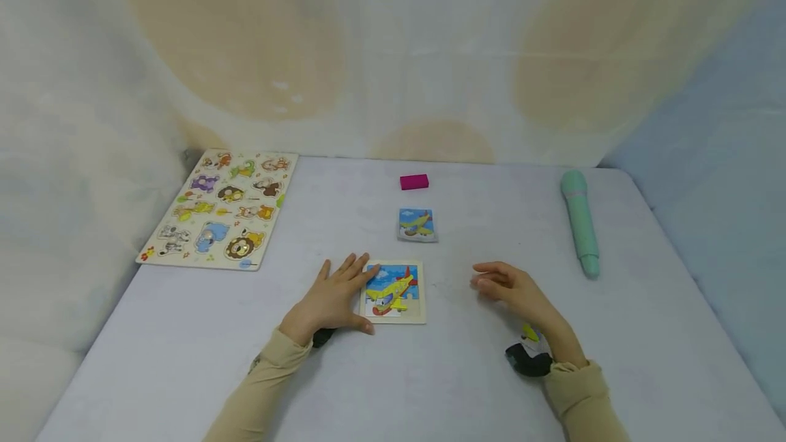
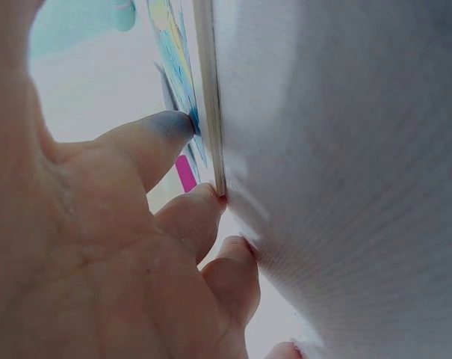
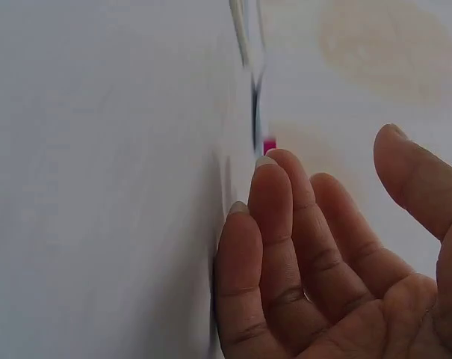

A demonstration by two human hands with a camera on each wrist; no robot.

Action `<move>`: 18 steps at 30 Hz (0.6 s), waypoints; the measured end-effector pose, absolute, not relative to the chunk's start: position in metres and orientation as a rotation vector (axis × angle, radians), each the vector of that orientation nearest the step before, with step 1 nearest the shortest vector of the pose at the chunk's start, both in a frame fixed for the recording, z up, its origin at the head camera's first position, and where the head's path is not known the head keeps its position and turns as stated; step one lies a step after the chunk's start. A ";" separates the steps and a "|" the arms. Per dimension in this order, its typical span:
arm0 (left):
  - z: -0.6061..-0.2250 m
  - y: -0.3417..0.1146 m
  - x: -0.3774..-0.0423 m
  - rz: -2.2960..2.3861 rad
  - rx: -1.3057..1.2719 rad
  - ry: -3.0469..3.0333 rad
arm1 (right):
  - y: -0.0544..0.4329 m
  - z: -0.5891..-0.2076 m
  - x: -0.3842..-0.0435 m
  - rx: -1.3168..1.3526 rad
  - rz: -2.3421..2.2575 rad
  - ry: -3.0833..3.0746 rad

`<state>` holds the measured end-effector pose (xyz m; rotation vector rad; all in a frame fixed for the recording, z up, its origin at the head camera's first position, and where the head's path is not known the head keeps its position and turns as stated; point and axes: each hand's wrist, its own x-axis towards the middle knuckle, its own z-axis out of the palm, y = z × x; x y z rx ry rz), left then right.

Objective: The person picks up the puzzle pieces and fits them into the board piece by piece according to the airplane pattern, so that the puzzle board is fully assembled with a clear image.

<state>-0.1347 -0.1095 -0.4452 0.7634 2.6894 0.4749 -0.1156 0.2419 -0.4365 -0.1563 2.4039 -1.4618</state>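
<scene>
A small wooden jigsaw puzzle (image 1: 393,285) with a yellow airplane picture lies flat on the table; bare wood shows at its lower right. Over its left edge spreads my left hand (image 1: 334,299), fingers fairly straight. In the left wrist view one fingertip (image 2: 182,123) touches the puzzle's picture side, and another meets the frame's corner. My right hand (image 1: 510,286) rests to the right of the puzzle, fingers loosely bent and palm holding nothing, as the right wrist view shows. Beside the right wrist lies a puzzle piece (image 1: 530,333) with yellow on it, partly hidden by the wrist.
Beyond the puzzle lie a square airplane picture card (image 1: 417,225) and a magenta block (image 1: 414,182). A wooden animal puzzle board (image 1: 215,213) occupies the back left. At the right lies a mint-green microphone-shaped object (image 1: 580,224). Cloth walls (image 1: 430,53) border the table.
</scene>
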 end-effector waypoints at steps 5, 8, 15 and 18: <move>-0.447 -0.111 -0.136 0.476 0.764 2.691 | 0.283 -0.440 -0.084 -0.085 -1.485 2.476; -0.448 -0.112 -0.135 0.479 0.767 2.695 | 0.298 -0.441 -0.066 -0.033 -1.459 2.516; -0.450 -0.111 -0.136 0.480 0.772 2.685 | 0.307 -0.442 -0.036 0.040 -1.142 2.783; -0.451 -0.111 -0.137 0.465 0.776 2.691 | 0.303 -0.444 -0.033 -0.005 -1.092 2.812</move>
